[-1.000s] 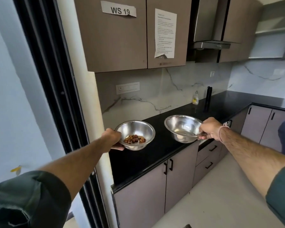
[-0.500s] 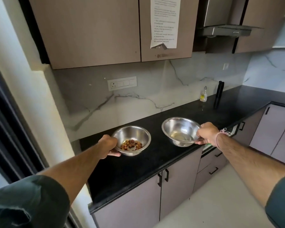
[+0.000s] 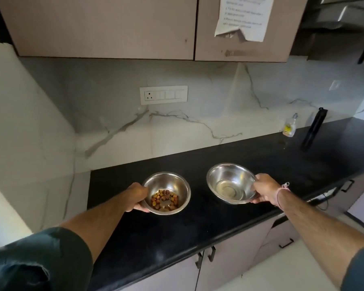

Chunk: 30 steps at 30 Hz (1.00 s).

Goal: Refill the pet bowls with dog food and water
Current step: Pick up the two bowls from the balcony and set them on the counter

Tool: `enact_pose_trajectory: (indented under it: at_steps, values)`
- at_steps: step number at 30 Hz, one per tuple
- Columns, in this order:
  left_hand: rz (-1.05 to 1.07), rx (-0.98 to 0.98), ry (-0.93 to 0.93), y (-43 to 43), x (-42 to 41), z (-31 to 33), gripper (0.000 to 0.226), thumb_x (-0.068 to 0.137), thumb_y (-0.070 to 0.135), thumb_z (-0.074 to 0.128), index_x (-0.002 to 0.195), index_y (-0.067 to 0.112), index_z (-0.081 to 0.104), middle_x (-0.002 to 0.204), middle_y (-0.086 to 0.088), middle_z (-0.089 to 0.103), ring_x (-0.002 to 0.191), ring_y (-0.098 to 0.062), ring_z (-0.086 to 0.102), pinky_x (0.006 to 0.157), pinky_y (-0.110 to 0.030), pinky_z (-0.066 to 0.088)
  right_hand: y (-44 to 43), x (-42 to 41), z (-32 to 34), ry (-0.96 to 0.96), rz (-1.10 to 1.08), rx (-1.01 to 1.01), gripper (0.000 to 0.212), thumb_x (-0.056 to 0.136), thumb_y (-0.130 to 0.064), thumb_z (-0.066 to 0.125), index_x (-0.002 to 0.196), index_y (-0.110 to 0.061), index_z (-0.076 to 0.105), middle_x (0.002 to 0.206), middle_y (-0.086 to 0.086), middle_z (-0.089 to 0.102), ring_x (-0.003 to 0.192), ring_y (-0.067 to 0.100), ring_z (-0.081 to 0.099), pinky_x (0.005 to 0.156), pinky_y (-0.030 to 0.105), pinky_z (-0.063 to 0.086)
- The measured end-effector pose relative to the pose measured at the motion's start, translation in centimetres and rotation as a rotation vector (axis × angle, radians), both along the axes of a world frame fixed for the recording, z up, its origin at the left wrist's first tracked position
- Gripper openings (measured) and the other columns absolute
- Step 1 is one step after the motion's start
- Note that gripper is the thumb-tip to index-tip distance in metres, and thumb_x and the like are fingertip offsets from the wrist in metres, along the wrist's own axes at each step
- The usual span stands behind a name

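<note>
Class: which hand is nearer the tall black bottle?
Right. The right hand, gripping the bowl without kibble, sits left of the black bottle; the left hand, gripping the kibble bowl, is farther left.

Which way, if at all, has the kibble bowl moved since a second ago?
Yes: the kibble bowl, gripped by the left hand, has come further in over the counter, away from its left end.

From my view, bare black counter [image 3: 198, 227] lies open at six o'clock and between the kibble bowl [image 3: 177, 181] and second bowl [image 3: 229, 175]. At two o'clock, a soap bottle [image 3: 289, 129] and tall black flask [image 3: 313, 129] stand by the wall [image 3: 198, 133]. Cabinets [image 3: 105, 28] hang overhead at twelve.
</note>
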<state>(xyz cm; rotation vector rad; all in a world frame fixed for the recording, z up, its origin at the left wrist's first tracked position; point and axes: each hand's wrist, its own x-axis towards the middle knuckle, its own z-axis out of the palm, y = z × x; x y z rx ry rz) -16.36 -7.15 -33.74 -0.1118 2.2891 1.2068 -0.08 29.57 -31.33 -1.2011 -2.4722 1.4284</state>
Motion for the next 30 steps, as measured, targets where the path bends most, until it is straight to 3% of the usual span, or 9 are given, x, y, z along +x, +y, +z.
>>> enact_pose_trajectory:
  at_steps: [5,11,16,20,23,30]
  values:
    - [0.075,-0.017,-0.062,1.5,-1.7,-2.9,0.025,0.102,0.006,0.058,0.122,-0.008,0.061,0.096,-0.026,0.076,0.082,-0.033,0.079,0.081,-0.047,0.065,2.2,-4.6,-2.9,-0.052,0.086,-0.019,0.021,0.099,0.004,0.052,0.118,-0.002,0.057,0.103,0.026,0.071,0.080,0.039,0.075,0.050,0.034,0.055]
    - [0.223,0.011,-0.117,3.5,-2.3,-6.1,0.031,0.099,-0.001,0.060,0.129,-0.004,0.059,0.105,-0.025,0.074,0.090,-0.034,0.077,0.085,-0.050,0.064,4.7,-10.1,-6.7,-0.099,0.222,-0.014,0.024,0.098,0.004,0.051,0.121,-0.004,0.053,0.101,0.023,0.067,0.065,0.030,0.070,0.045,0.033,0.054]
    - [0.340,0.065,-0.143,5.4,-1.2,-7.7,0.031,0.102,0.000,0.057,0.132,-0.008,0.056,0.113,-0.028,0.071,0.099,-0.038,0.074,0.089,-0.052,0.062,5.9,-13.5,-9.3,-0.125,0.353,-0.020,0.024,0.098,0.002,0.050,0.120,-0.008,0.052,0.105,0.019,0.066,0.071,0.030,0.072,0.048,0.035,0.057]
    - [0.370,0.012,-0.120,6.7,0.0,-8.1,0.030,0.105,0.003,0.051,0.131,-0.011,0.055,0.113,-0.029,0.070,0.081,-0.032,0.073,0.056,-0.032,0.064,6.3,-15.2,-11.2,-0.136,0.416,-0.030,0.023,0.099,0.001,0.050,0.120,-0.009,0.052,0.103,0.018,0.064,0.068,0.030,0.071,0.047,0.035,0.057]
    - [0.408,0.011,-0.128,7.1,0.7,-9.1,0.030,0.104,-0.001,0.050,0.130,-0.014,0.055,0.113,-0.032,0.070,0.096,-0.040,0.074,0.080,-0.043,0.064,6.3,-16.0,-12.4,-0.148,0.441,-0.034,0.023,0.100,0.000,0.050,0.121,-0.010,0.051,0.103,0.017,0.063,0.067,0.030,0.071,0.048,0.036,0.057]
    - [0.517,0.009,-0.174,6.9,0.1,-11.0,0.024,0.100,0.000,0.057,0.121,-0.011,0.060,0.091,-0.026,0.075,0.078,-0.035,0.078,0.079,-0.046,0.065,6.3,-17.1,-14.1,-0.165,0.480,-0.055,0.023,0.100,-0.001,0.051,0.120,-0.012,0.051,0.101,0.013,0.061,0.072,0.031,0.073,0.053,0.039,0.062]
